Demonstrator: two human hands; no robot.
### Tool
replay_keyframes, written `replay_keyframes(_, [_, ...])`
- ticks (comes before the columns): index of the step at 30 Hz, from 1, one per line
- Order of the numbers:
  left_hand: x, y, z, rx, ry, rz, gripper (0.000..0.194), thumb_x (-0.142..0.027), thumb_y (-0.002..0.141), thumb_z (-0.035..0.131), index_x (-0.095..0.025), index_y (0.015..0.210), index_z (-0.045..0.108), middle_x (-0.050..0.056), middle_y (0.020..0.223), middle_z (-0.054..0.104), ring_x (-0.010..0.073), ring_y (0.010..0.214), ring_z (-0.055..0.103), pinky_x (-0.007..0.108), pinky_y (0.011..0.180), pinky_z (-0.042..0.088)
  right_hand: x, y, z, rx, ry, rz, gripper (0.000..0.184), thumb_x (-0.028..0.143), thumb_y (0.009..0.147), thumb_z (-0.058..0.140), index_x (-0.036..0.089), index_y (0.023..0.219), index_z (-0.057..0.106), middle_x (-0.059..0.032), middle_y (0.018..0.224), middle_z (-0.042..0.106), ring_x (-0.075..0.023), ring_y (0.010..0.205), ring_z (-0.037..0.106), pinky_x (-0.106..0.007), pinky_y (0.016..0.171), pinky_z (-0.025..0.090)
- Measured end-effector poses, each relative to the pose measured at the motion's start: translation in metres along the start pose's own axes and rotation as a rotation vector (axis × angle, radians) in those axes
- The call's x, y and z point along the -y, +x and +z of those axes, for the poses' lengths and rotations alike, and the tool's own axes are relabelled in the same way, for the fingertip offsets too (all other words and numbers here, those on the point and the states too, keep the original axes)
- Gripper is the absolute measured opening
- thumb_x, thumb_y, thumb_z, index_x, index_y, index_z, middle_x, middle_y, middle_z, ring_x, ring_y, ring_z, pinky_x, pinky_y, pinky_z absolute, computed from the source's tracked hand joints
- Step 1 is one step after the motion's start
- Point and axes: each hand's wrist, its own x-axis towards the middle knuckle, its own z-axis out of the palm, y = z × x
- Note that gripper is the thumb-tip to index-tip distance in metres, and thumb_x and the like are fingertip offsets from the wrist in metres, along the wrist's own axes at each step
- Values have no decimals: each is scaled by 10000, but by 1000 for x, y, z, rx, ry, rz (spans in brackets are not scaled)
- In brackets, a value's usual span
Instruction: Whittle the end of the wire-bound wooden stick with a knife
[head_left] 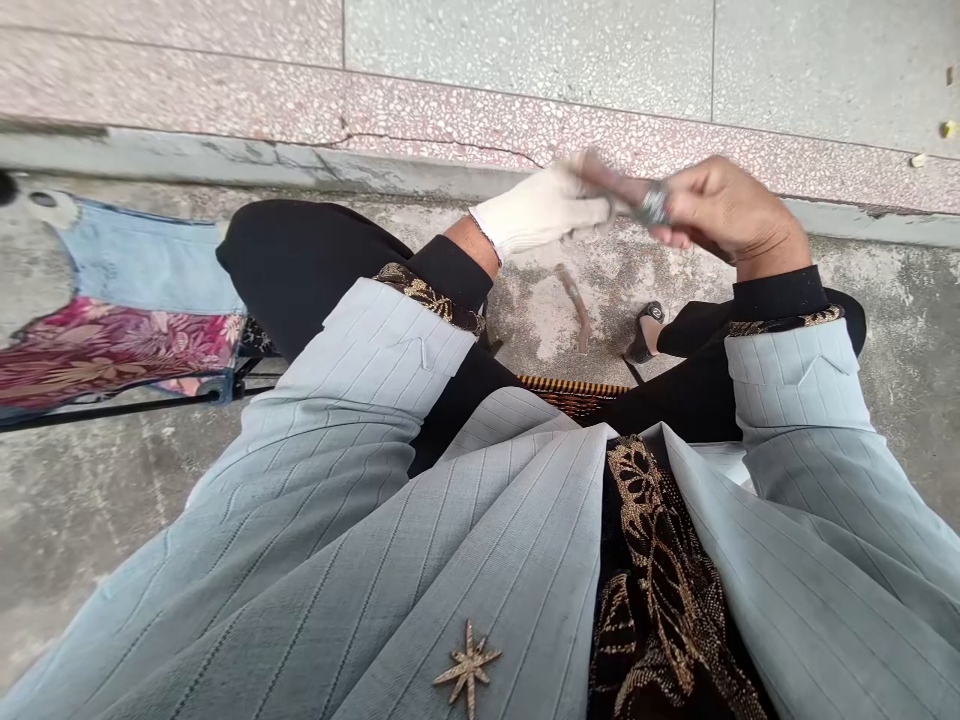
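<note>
My left hand (544, 208), in a white knitted glove, is closed around a brown, stick-like piece (619, 183) that is smeared by motion. My bare right hand (724, 210) is closed at the other end of it. By the right fingertips there is a shiny, silvery part (655, 203), and something dark shows under the palm. Whether the silvery part belongs to a tool or wraps the brown piece I cannot tell. Both hands are raised in front of my knees. Below them, on the concrete, lies another brown, stick-like piece (577, 308).
A raised terrazzo step (525, 100) runs across the front. On the left stands a folding seat (150, 260) with denim and pink patterned cloth. The woven edge of my seat (574, 395) shows between my legs. Small pale scraps (947, 129) lie far right.
</note>
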Motion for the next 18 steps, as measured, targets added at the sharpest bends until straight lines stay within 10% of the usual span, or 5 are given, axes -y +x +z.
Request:
replay_keyframes(3, [1,0,3,-41,-106,-35,155,-157,930,513,-148,817,620,5,715,554,74,590,456,233,569,340,0,0,-2,-314,116,-97,472,792,866,518,341,858,655,-64,714,601,-239,597,441,-401,544,307])
replay_keyframes(11, [-4,-2,13,117,100,-74,156,-263,899,562,-143,875,659,-4,688,550,99,605,454,256,600,337,-20,21,0,-520,-66,153,415,615,881,629,253,721,507,-58,736,579,-175,620,456,-358,615,373])
replay_keyframes(18, [9,1,7,163,508,38,343,-373,931,503,-146,1000,750,26,823,669,134,719,490,301,711,366,-40,30,-3,-241,-757,384,359,514,860,735,220,708,594,-91,698,610,-308,910,611,-418,806,448])
